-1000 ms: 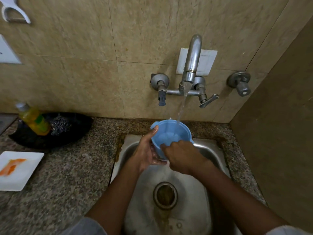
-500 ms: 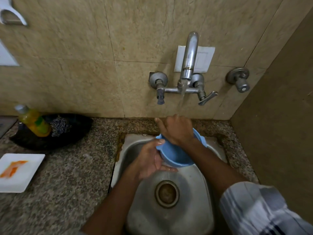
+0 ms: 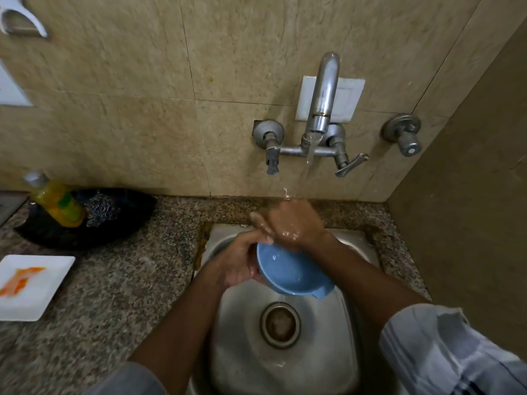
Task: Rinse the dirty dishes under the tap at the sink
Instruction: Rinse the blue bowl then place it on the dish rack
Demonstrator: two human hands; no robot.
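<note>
Bare forearms; white sleeve [image 3: 445, 346] with grey and dark stripes.

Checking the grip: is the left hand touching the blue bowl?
Touching. The head view shows the left hand wrapped around the blue bowl's left rim.

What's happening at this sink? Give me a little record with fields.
tap: running tap, water lands on the right hand
bowl: blue bowl over the sink, tilted
left hand: left hand grips the bowl's rim
right hand: at the bowl's far rim, wet
counter: stained white plate, yellow bottle
</note>
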